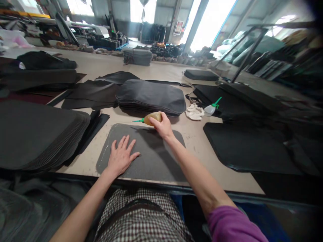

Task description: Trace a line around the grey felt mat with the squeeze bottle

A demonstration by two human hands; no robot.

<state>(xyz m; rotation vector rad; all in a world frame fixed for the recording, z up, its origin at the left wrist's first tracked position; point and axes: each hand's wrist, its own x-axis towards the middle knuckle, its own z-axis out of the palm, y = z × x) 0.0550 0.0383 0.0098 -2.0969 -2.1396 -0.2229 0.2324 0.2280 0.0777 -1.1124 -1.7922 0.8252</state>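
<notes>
A grey rounded panel (148, 158) lies flat on the table near its front edge, with a thin shiny line along its left border. My left hand (121, 156) rests on the panel's left part, fingers spread. In my right hand (163, 126) is a squeeze bottle (152, 118) of amber liquid with a green nozzle. I hold it sideways over the panel's far edge, its tip pointing left; whether the tip touches anything I cannot tell. Just behind stands a stack of dark rounded panels (151, 95).
A large stack of dark sheets (42, 134) fills the left side. To the right lie a crumpled white cloth (194, 112), a second squeeze bottle (210, 110) with a green nozzle, and a black panel (249, 148). Farther back is a grey stack (137, 56).
</notes>
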